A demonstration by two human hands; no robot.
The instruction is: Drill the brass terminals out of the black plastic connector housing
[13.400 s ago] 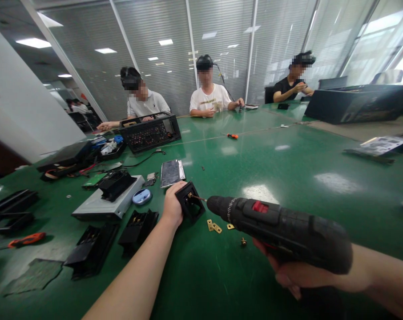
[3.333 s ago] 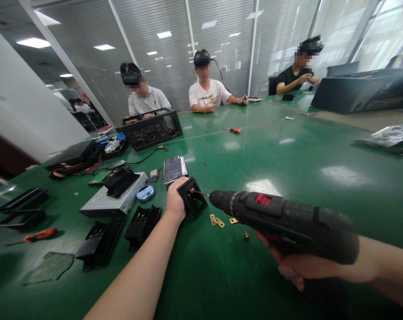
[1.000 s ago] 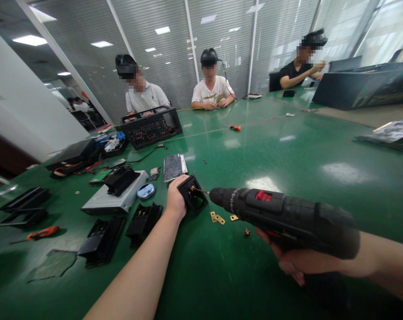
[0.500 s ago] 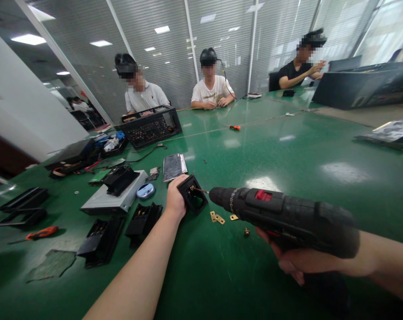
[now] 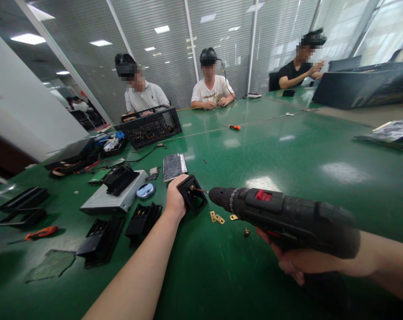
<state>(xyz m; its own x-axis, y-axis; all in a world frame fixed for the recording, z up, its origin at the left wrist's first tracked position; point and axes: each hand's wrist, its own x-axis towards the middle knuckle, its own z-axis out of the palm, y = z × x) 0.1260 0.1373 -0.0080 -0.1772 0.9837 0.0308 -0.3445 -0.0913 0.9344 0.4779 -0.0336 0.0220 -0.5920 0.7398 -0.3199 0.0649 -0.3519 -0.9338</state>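
the left hand (image 5: 176,196) grips a black plastic housing (image 5: 192,196); the right hand (image 5: 296,262) holds a power drill (image 5: 284,218), bit (image 5: 200,190) pointing inside.

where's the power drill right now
In the head view, the power drill is right of centre, gripped in the right hand, its bit pointing left into the black plastic part that the left hand holds.
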